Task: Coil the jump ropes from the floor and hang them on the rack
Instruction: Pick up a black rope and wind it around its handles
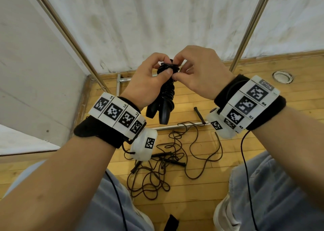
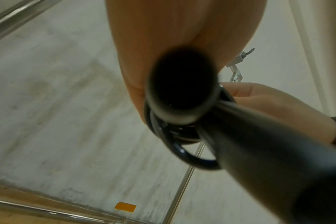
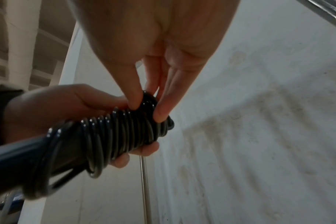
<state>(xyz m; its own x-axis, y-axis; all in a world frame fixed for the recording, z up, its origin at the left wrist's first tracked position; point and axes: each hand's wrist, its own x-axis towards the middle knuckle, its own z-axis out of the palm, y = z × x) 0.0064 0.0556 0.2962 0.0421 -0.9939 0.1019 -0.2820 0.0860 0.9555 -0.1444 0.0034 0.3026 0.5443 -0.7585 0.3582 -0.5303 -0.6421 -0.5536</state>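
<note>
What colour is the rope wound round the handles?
Glossy black rope, clearest in the right wrist view.

Left hand [image 1: 149, 83] grips coiled black jump rope [image 1: 168, 88], handles [image 1: 158, 112] hanging downward. Right hand [image 1: 199, 76] pinches top coils. Loose ropes [image 1: 168, 158] tangled on wooden floor [image 1: 201, 192] below. Metal rack poles [image 1: 245, 37] stand against white wall.

**Small codes on the wristbands**

The left wristband [image 1: 117, 115] carries white tiles with black square marker patterns; beside them stand the small labels "L4", "L3" and, less clearly, "L2". The right wristband [image 1: 249, 102] shows "R4", "R3" and a blurred "R2". No other text can be read.
</note>
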